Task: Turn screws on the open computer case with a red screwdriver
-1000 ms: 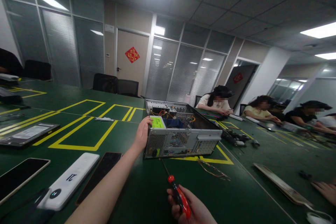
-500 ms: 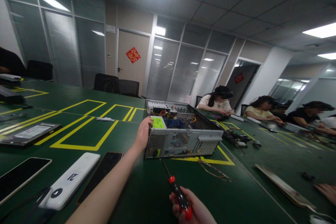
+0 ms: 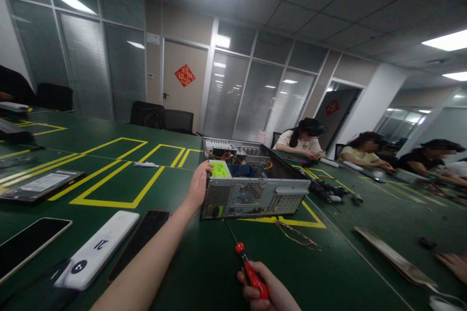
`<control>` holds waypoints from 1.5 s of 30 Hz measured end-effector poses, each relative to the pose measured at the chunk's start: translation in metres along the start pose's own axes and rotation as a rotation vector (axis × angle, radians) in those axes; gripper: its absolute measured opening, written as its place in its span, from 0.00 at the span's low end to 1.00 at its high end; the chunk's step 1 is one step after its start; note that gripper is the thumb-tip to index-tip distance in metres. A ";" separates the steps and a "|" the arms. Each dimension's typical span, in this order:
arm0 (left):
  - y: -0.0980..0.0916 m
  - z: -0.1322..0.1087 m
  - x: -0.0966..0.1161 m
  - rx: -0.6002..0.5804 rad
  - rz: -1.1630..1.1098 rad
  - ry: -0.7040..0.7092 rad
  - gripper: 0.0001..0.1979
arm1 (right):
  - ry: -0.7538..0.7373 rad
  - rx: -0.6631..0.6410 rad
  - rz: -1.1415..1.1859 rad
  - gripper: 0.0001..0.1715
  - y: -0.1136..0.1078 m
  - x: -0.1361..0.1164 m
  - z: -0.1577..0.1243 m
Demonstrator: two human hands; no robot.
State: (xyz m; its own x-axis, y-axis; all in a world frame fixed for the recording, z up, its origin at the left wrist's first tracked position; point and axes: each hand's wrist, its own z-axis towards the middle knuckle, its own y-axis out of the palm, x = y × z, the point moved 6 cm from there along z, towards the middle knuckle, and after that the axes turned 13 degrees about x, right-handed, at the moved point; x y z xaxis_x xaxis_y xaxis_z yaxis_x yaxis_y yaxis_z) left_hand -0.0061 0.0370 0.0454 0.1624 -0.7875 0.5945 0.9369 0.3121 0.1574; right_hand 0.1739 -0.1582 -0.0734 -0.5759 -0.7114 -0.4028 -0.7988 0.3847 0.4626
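An open desktop computer case [image 3: 270,196] lies on the green table, its rear panel facing me. Inside show wires and a power supply with a bright green label [image 3: 220,169]. My left hand [image 3: 199,185] grips the case's left rear corner, fingertips over the top edge beside that label. Wrapped round the red and black handle of a screwdriver [image 3: 246,263] is my right hand [image 3: 264,289]. The thin shaft points up and left toward the lower rear edge of the case. Whether its tip touches a screw I cannot tell.
Left of my arm lie a dark phone [image 3: 136,240], a white device marked 21 [image 3: 104,248], another phone [image 3: 31,243] and a hard drive [image 3: 42,186]. Thin cables [image 3: 297,234] rest right of the screwdriver. A pale flat device [image 3: 394,256] lies farther right; people sit beyond.
The screwdriver's handle has turned in my right hand, so a red side faces up where black showed before. My left hand and the case look unmoved.
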 end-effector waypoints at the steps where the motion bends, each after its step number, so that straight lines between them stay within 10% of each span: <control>1: 0.000 0.000 0.000 0.003 -0.001 -0.001 0.21 | -0.029 0.037 -0.007 0.24 -0.002 -0.001 0.001; 45: 0.000 0.000 -0.001 -0.008 -0.001 0.009 0.20 | -0.001 0.039 0.056 0.21 -0.005 0.000 0.008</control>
State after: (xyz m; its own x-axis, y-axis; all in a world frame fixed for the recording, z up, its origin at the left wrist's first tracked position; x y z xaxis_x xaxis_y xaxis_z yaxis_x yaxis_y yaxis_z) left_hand -0.0066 0.0375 0.0451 0.1644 -0.7925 0.5873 0.9394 0.3073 0.1518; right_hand 0.1765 -0.1557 -0.0820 -0.6197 -0.6879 -0.3779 -0.7717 0.4462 0.4533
